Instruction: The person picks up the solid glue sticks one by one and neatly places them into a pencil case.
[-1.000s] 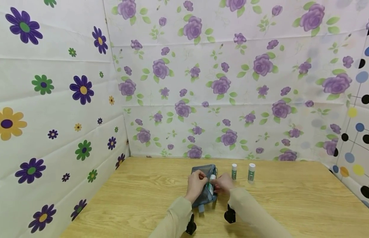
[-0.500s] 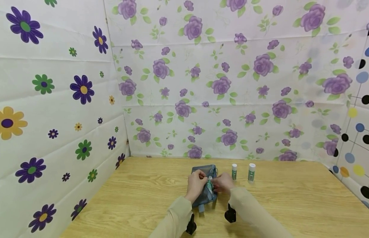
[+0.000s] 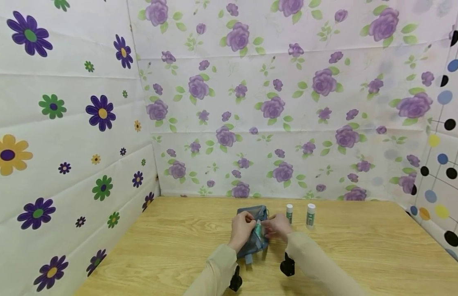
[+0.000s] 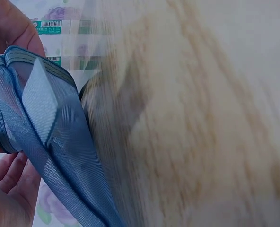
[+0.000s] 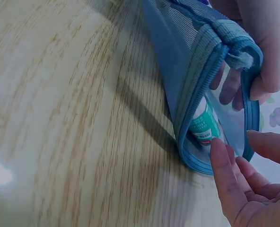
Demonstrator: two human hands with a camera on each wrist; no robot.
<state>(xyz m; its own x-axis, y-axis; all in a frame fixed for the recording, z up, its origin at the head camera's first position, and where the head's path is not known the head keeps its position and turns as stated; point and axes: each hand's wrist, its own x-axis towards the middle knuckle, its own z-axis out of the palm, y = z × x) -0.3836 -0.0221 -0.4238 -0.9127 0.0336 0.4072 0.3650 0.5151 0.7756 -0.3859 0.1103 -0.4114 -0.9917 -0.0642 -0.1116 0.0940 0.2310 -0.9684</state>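
Observation:
A blue mesh zipper pouch (image 3: 251,246) lies on the table with its mouth facing right. My left hand (image 3: 242,230) pinches the pouch's upper rim; in the right wrist view, this left hand (image 5: 267,47) has its thumb and fingers either side of the mesh. Inside the mouth lies a green-and-white glue stick (image 5: 206,122). My right hand (image 3: 277,226) is at the mouth. Its fairly straight fingers (image 5: 223,172) reach the end of the glue stick, while the thumb is near the rim. In the left wrist view, the pouch (image 4: 76,151) hides part of both hands.
Two more glue sticks stand upright right of the pouch: a smaller one (image 3: 289,213), partly behind my right hand, and a larger one (image 3: 310,215). The wooden table (image 3: 177,230) meets flower-print cloth walls (image 3: 221,102) at the back and left.
The glue stick has slid from the mouth down into the pouch, pushed by my right hand. My left hand keeps its hold on the rim. The head view has shifted slightly.

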